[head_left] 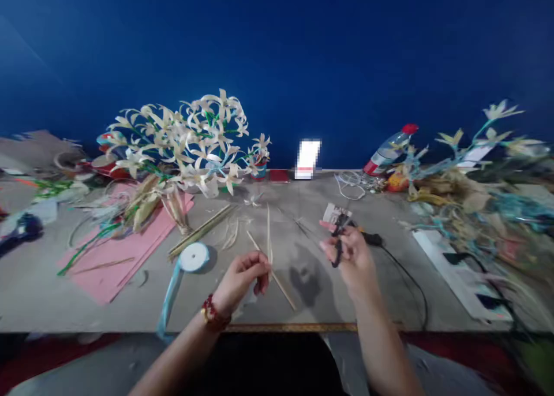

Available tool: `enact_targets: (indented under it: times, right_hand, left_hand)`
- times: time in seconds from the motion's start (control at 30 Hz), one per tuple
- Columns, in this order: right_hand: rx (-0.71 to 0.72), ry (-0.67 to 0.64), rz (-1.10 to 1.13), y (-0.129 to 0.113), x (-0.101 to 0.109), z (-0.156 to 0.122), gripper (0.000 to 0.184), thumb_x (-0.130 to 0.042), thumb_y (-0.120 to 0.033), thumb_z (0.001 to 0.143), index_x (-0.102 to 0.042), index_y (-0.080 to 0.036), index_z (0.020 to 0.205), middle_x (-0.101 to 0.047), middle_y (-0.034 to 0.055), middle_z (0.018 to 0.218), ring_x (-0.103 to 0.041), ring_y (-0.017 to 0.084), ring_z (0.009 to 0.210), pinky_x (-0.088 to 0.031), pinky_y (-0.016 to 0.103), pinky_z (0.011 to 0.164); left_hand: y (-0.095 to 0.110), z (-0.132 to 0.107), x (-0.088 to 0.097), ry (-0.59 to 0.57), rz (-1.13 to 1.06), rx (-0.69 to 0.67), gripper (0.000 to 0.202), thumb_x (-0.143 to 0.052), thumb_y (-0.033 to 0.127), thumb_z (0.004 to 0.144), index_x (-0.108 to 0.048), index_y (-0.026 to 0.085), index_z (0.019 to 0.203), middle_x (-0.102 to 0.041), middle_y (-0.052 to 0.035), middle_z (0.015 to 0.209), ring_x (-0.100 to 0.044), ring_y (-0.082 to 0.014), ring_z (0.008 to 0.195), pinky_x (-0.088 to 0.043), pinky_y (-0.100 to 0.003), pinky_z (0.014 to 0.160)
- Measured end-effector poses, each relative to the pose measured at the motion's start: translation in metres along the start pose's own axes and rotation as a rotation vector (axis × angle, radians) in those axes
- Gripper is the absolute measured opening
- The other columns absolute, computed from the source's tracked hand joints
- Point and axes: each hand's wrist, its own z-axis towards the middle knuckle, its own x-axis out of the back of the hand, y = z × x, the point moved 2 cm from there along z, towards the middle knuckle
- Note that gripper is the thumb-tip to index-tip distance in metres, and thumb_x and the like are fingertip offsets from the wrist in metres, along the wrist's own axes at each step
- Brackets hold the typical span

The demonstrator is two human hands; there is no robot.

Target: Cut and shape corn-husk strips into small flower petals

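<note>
My left hand (249, 272) is closed, with thumb and forefinger pinched on a thin pale strip (269, 234) that rises from the fingertips. A slim straw-coloured stick (283, 292) lies slantwise on the table, passing beside those fingers. In my right hand (352, 257) is a pair of scissors (337, 253) with black handles, its fingers in the loops and the blades pointing up and left, away from the strip. Curled pale scraps (231, 234) lie left of the strip. A roll of light blue ribbon (193, 257) sits left of my left hand, its tail hanging over the front edge.
White handmade flowers (203, 136) stand at the back left above pink paper sheets (104, 280). A bright phone screen (307, 159) is against the blue wall. A tilted bottle (385, 153), a white power strip (459, 280) and a black cable (409, 277) occupy the right side.
</note>
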Motion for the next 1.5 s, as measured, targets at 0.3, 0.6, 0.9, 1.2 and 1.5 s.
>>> enact_targets:
  times: [0.3, 0.6, 0.9, 1.2, 1.5]
  right_hand:
    - [-0.286, -0.552, -0.011, 0.01, -0.034, -0.063, 0.043, -0.068, -0.058, 0.076, -0.049, -0.02, 0.076, -0.056, -0.0014, 0.066, -0.054, 0.014, 0.06, -0.045, 0.027, 0.06]
    - [-0.293, -0.658, 0.118, 0.008, -0.05, -0.085, 0.053, -0.06, -0.072, 0.076, -0.048, -0.02, 0.08, -0.051, -0.0018, 0.068, -0.048, 0.014, 0.063, -0.038, 0.026, 0.058]
    - [-0.336, -0.64, 0.219, -0.001, -0.055, -0.082, 0.054, -0.065, -0.071, 0.073, -0.048, -0.02, 0.079, -0.048, -0.0035, 0.067, -0.047, 0.012, 0.06, -0.038, 0.025, 0.056]
    - [-0.393, -0.625, 0.235, -0.007, -0.055, -0.082, 0.056, -0.069, -0.071, 0.069, -0.048, -0.02, 0.076, -0.048, -0.0047, 0.062, -0.044, 0.01, 0.054, -0.037, 0.023, 0.053]
    - [-0.418, -0.627, 0.218, -0.005, -0.057, -0.081, 0.056, -0.071, -0.07, 0.067, -0.045, -0.021, 0.075, -0.045, -0.0069, 0.06, -0.045, 0.009, 0.051, -0.038, 0.022, 0.052]
  left_hand:
    - [0.006, -0.006, -0.002, 0.035, 0.021, -0.135, 0.026, -0.067, 0.036, 0.084, -0.056, 0.015, 0.075, -0.056, 0.0038, 0.051, -0.045, -0.006, 0.045, -0.036, -0.018, 0.047]
    - [0.012, -0.009, -0.01, -0.03, 0.041, -0.106, 0.029, -0.067, 0.04, 0.084, -0.056, 0.014, 0.076, -0.056, 0.0035, 0.049, -0.044, -0.0059, 0.042, -0.035, -0.018, 0.045]
    - [0.015, -0.012, -0.01, -0.045, 0.116, -0.122, 0.027, -0.065, 0.038, 0.086, -0.056, 0.014, 0.077, -0.056, 0.0036, 0.05, -0.045, -0.0058, 0.043, -0.034, -0.018, 0.045]
    - [0.017, -0.011, -0.013, -0.045, 0.113, -0.126, 0.026, -0.066, 0.037, 0.085, -0.056, 0.014, 0.077, -0.055, 0.0035, 0.051, -0.045, -0.0058, 0.043, -0.035, -0.018, 0.046]
    - [0.02, -0.013, -0.013, -0.055, 0.093, -0.138, 0.026, -0.066, 0.036, 0.085, -0.055, 0.015, 0.076, -0.056, 0.0034, 0.051, -0.046, -0.0061, 0.044, -0.037, -0.018, 0.047]
